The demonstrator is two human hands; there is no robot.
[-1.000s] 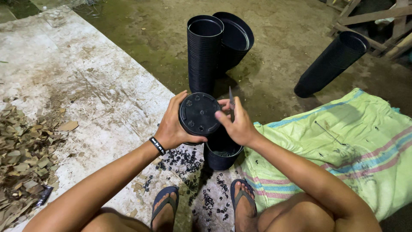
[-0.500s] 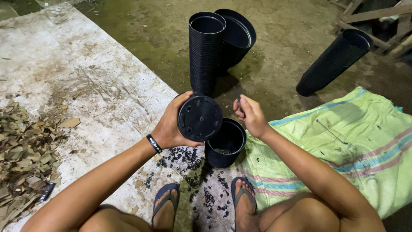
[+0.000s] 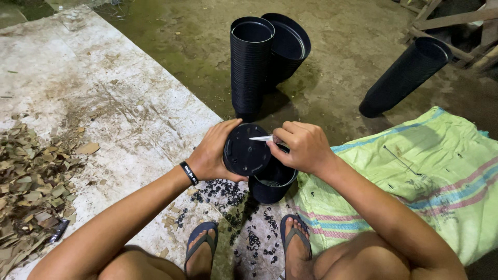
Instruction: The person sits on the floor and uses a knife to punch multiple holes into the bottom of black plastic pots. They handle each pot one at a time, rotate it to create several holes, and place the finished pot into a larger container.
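My left hand [image 3: 213, 154] grips a small black plastic pot [image 3: 244, 151] on its side, its round bottom turned up toward me. My right hand [image 3: 301, 146] holds a small knife [image 3: 261, 138] whose pale blade tip rests on the pot's bottom. Just below the held pot, another black pot [image 3: 271, 184] stands upright and open on the ground between my feet. Small black plastic bits [image 3: 225, 193] lie scattered on the ground under my hands.
A tall stack of black pots [image 3: 250, 65] stands ahead, a wider black pot stack [image 3: 288, 46] leaning behind it. Another long stack [image 3: 404, 75] lies tilted at the right. A green striped sack [image 3: 415, 176] lies at my right, dry leaves [image 3: 31, 181] at the left.
My right hand has come back from beside the pot onto its bottom, and the knife blade now shows against it. The left hand keeps the pot in the same place.
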